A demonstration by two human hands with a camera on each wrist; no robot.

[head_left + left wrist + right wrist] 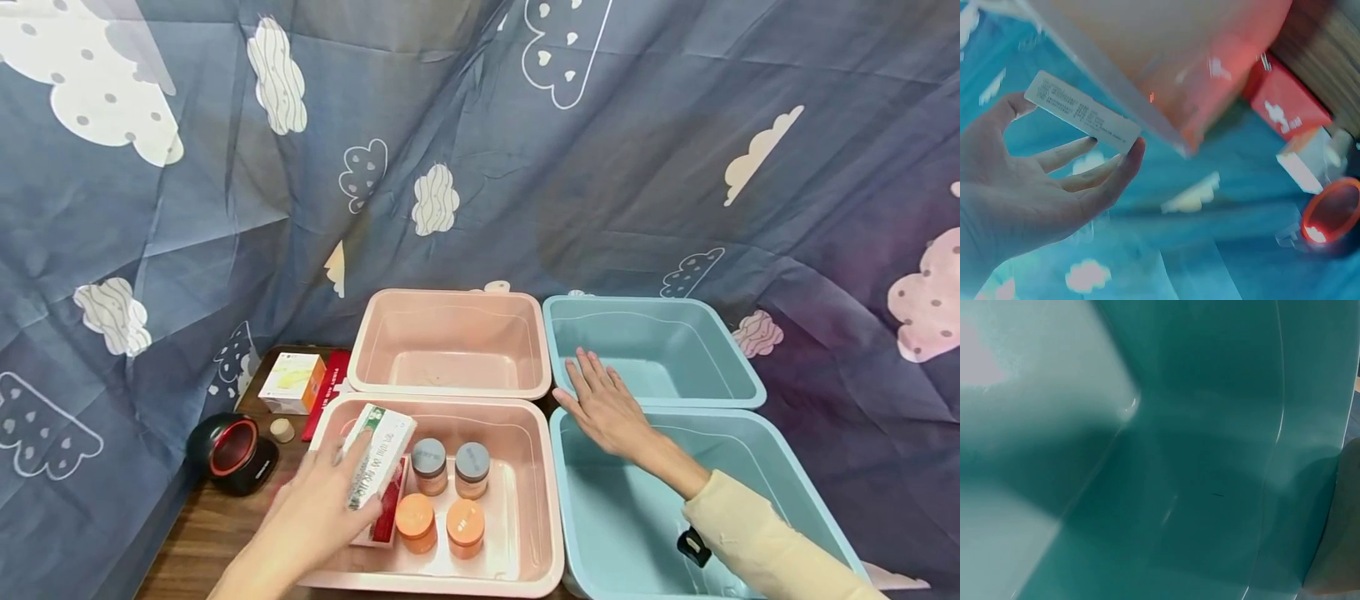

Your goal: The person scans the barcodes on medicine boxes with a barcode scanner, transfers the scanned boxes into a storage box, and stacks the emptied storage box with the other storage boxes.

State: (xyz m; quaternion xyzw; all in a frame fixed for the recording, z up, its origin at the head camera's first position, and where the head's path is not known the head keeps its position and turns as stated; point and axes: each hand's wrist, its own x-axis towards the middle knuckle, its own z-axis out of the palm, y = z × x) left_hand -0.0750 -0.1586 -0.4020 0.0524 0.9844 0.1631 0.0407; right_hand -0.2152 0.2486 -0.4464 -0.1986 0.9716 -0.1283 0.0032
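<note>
My left hand [322, 496] grips a slim white carton [382, 450] with green print and dark lettering between thumb and fingertips. The carton is held over the left side of the near pink bin [557, 533]; the left wrist view shows its printed narrow side [1082, 112]. Partly hidden beneath it, a red and white box [388, 510] lies in that bin. Beside this box stand two grey-lidded jars [471, 468] and two orange-lidded jars [465, 527]. My right hand [603, 408] holds nothing, fingers extended, over the adjoining rims of the near blue bin [795, 467] and far blue bin [738, 358].
A far pink bin [543, 358] sits behind the near one. On the wooden table [195, 533] at left are a black device with a red ring [232, 454], a small beige cylinder [282, 430], a white and orange box [292, 383] and a red first aid kit [330, 387].
</note>
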